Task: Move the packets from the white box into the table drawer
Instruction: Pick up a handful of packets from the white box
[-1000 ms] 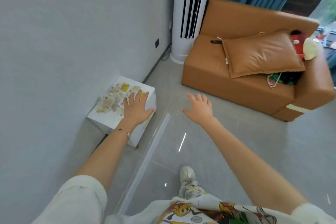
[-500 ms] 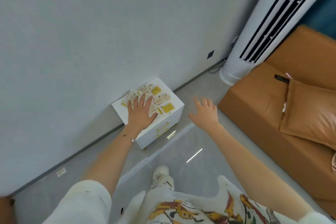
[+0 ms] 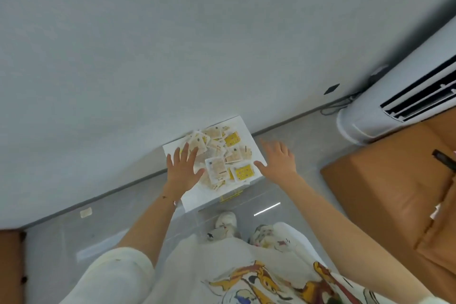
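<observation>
A white box (image 3: 197,198) stands on the floor against the grey wall, right in front of my feet. Several packets (image 3: 223,153), beige ones and yellow ones, lie in a loose heap on its top. My left hand (image 3: 183,171) lies flat with spread fingers on the left part of the heap. My right hand (image 3: 277,160) hovers open at the box's right edge, its thumb near a yellow packet (image 3: 244,172). Yellow marks show on the box's front face. No table drawer is in view.
A tall white air conditioner (image 3: 394,106) stands at the right by the wall, its cable trailing along the skirting. A tan sofa (image 3: 394,200) fills the right side. Something brown (image 3: 11,264) sits at the lower left edge. Grey floor tiles lie between them.
The view swung from the sofa to over the box. My left hand stayed on the packets. My right hand came from the floor area to the box's right edge.
</observation>
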